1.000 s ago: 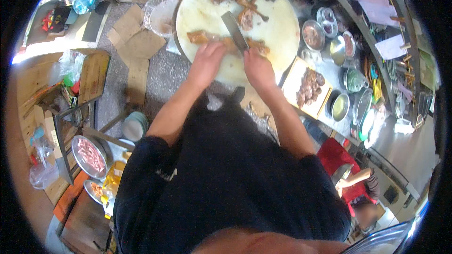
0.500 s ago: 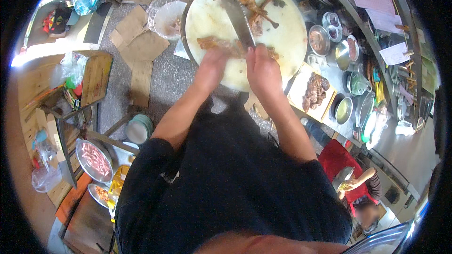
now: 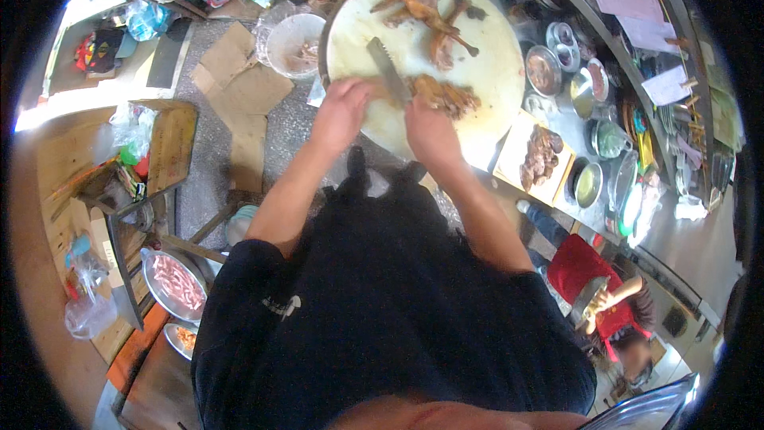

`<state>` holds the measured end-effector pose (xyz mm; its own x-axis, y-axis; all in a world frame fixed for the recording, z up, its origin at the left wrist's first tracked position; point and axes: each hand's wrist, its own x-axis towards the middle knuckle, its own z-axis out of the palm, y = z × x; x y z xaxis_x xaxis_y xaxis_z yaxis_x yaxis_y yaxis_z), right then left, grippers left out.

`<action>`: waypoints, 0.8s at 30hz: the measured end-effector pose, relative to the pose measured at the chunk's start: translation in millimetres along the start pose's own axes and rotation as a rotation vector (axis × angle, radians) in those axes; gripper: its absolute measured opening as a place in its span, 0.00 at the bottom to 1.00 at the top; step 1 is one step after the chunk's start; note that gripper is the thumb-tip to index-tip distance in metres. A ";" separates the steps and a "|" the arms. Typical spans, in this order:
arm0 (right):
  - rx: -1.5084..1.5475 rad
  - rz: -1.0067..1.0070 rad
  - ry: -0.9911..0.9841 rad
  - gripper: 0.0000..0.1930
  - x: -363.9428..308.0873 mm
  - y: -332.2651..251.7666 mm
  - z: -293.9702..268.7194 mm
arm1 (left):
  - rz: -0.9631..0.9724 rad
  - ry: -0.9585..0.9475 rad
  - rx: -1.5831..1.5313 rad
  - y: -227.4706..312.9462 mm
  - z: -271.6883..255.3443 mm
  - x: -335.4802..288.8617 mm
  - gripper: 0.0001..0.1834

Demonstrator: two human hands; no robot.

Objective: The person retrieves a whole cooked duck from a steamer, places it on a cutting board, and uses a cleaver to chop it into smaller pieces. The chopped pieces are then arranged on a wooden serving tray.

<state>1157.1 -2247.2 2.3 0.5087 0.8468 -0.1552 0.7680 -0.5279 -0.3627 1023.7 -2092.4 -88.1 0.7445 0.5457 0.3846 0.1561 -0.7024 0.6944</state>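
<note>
My right hand (image 3: 434, 134) is closed round the handle of a cleaver (image 3: 388, 72), whose blade points up and to the left over a round, pale chopping board (image 3: 493, 40). My left hand (image 3: 341, 118) is at the board's near left edge, its fingers curled on a browned piece of cooked meat, blurred, just left of the blade. Chopped meat (image 3: 442, 97) with brown skin lies in a row just beyond my right hand. Farther back on the board rests a larger portion of cooked poultry (image 3: 426, 12) with a leg bone.
A white tub (image 3: 296, 46) stands left of the board, beside flattened cardboard (image 3: 251, 99). On the right are a tray of dark meat pieces (image 3: 543, 158) and several metal bowls (image 3: 587, 183). Another person in a red apron (image 3: 585, 267) works at lower right.
The cleaver blade has swung down and left, nearer the board's near side. My left hand has moved left with its meat, while cut meat now shows beyond my right hand.
</note>
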 end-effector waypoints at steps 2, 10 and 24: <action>0.026 0.117 0.083 0.13 -0.7 -2.4 -0.8 | -0.079 -0.008 -0.010 -2.1 0.8 -6.6 0.07; 0.232 0.102 -0.034 0.16 -5.9 6.9 38.8 | 0.074 -0.043 0.112 -1.1 -4.5 -0.8 0.07; 0.533 0.607 0.534 0.16 -97.0 35.2 -8.0 | -0.365 -0.860 -0.451 -26.5 -28.4 92.3 0.11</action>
<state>1137.8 -2348.4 12.0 0.9713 0.2291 -0.0634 0.1059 -0.6557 -0.7476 1069.8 -2010.5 -53.7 0.9401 0.0564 -0.3361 0.3399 -0.2267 0.9127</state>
